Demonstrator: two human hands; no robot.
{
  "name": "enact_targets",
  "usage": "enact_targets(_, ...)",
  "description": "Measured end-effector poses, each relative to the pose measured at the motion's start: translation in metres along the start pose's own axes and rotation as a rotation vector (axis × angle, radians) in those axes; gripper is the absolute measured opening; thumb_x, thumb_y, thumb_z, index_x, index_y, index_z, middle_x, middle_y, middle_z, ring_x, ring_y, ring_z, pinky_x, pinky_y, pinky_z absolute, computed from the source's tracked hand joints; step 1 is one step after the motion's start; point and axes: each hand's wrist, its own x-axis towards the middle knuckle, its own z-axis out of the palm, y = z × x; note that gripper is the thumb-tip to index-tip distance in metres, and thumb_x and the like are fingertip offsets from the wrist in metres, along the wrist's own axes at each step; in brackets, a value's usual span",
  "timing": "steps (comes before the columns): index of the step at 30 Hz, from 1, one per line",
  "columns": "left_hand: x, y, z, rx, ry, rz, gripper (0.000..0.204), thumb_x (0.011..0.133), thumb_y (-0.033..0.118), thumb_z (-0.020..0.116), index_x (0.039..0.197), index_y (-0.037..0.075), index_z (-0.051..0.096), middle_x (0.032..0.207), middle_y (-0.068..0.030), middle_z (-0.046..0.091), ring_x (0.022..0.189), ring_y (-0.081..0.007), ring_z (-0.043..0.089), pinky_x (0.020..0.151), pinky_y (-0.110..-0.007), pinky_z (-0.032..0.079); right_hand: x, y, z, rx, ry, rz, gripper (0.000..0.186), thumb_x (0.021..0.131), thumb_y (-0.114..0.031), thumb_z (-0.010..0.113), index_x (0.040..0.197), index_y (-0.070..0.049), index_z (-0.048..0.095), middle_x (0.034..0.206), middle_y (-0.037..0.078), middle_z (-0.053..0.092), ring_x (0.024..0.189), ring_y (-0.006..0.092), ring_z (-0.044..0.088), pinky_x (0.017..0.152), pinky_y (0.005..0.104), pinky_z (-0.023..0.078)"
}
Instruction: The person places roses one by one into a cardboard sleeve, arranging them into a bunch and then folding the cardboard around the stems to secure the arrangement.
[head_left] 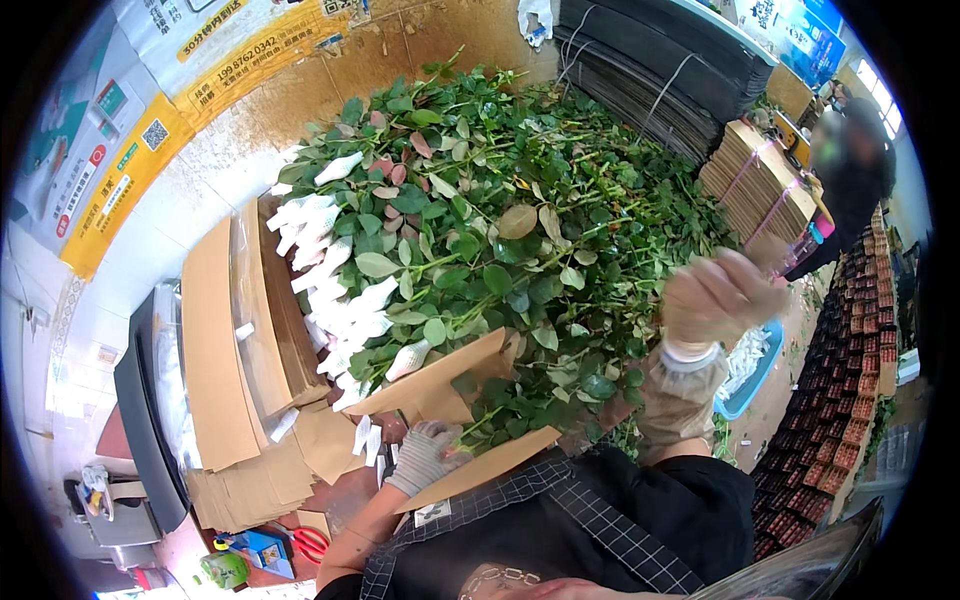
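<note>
My left hand [430,455], in a grey striped glove, is low in the middle between two upright flaps of brown cardboard [480,470]. Its fingers are closed around the lower end of a leafy rose stem [495,415]; the gripped part is mostly hidden. My right hand [722,297] is raised at the right, over the edge of the foliage. Motion smears its bent fingers, so I cannot make out whether they hold anything. A big heap of leafy roses [540,210] lies ahead, many with white mesh sleeves [325,290] over their heads, pointing left.
Cardboard sheets [215,350] stand and lie at the left. Red-handled scissors [308,543] and a blue tape dispenser [260,553] are at lower left. A blue basin [768,370] of white pieces is at the right, near another person [850,180]. Dark boards [650,80] are stacked behind.
</note>
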Motion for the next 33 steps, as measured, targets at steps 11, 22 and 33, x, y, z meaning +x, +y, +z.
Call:
enact_targets(11,0.002,0.004,-0.002,-0.021,-0.026,-0.038,0.052,0.070,0.048,0.069,0.106,0.011,0.063,0.100,-0.0123,0.058,0.094,-0.0315,0.052,0.085,-0.042,0.041,0.126,0.181,-0.057,-1.244,-0.901,0.763,0.067,0.076,-0.026,0.068,0.133,-0.005,0.039,0.132,0.018,0.044,0.116,0.0313,0.048,0.097,0.0415,0.041)
enact_targets(22,0.000,0.001,0.005,-0.058,-0.007,-0.041,0.047,0.073,0.043,0.067,0.106,0.010,0.062,0.103,-0.0126,0.059,0.096,-0.0338,0.055,0.084,-0.042,0.044,0.161,0.274,-0.180,-2.109,-1.033,1.177,0.072,0.062,-0.036,0.077,0.123,-0.012,0.048,0.101,0.011,0.065,0.096,0.0269,0.062,0.087,0.0402,0.045)
enact_targets(33,-0.006,-0.007,0.014,-0.042,-0.037,-0.092,0.043,0.075,0.040,0.064,0.108,0.014,0.062,0.103,-0.0149,0.057,0.097,-0.0348,0.054,0.083,-0.044,0.045,0.118,0.205,-0.061,-2.647,-0.686,0.511,0.077,0.069,-0.042,0.069,0.132,-0.008,0.040,0.106,0.015,0.056,0.100,0.0262,0.054,0.078,0.0408,0.042)
